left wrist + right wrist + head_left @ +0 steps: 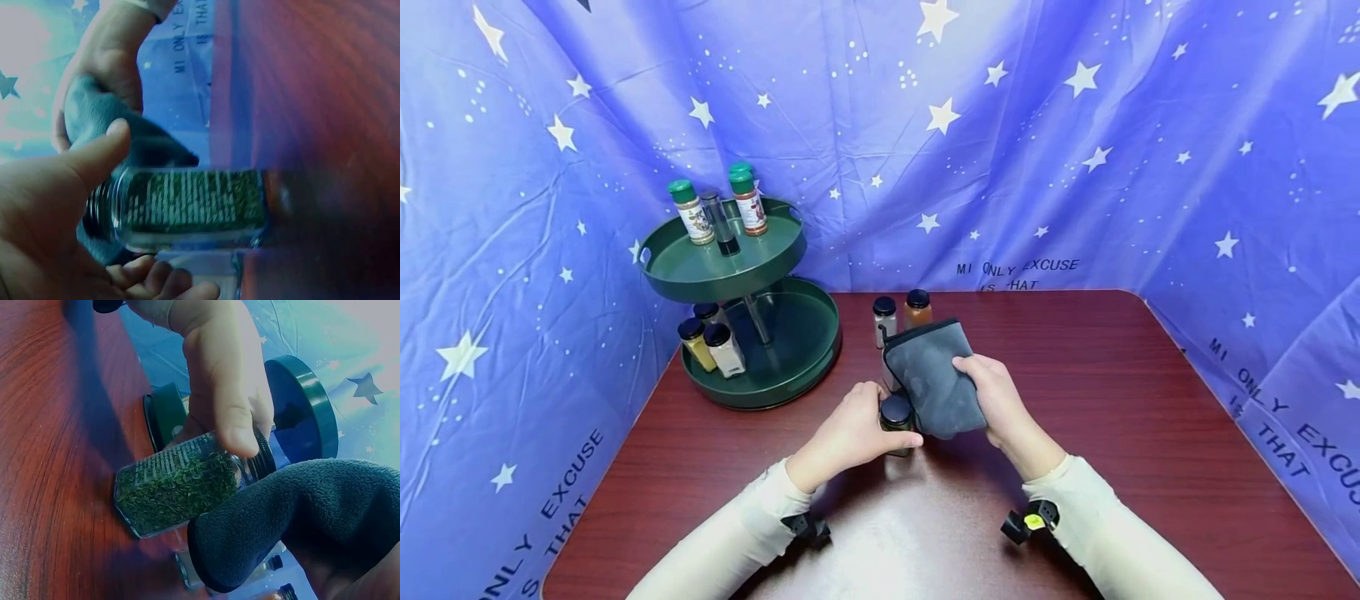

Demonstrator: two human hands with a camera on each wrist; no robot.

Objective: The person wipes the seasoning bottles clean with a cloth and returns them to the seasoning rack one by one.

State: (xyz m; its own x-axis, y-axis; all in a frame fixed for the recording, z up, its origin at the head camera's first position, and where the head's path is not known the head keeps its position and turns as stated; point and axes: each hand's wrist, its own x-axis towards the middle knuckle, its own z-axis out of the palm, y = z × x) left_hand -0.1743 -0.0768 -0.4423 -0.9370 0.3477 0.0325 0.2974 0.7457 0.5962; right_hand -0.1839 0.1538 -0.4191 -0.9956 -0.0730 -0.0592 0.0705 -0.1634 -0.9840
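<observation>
A glass spice jar with a black lid and dried green herbs inside stands close to the tabletop. My left hand holds it near the neck, thumb on the near side and fingers behind. White print covers one face of the jar in the left wrist view. My right hand grips a folded grey cloth with a black edge, just right of the jar. In the right wrist view the cloth hangs beside the jar's lid, and the herbs show through the glass.
Behind the cloth stand a jar of pale contents and an orange-brown one; another is mostly hidden. At left, a green two-tier turntable bears green-capped shakers above and several black-lidded jars below. A starry curtain surrounds the table.
</observation>
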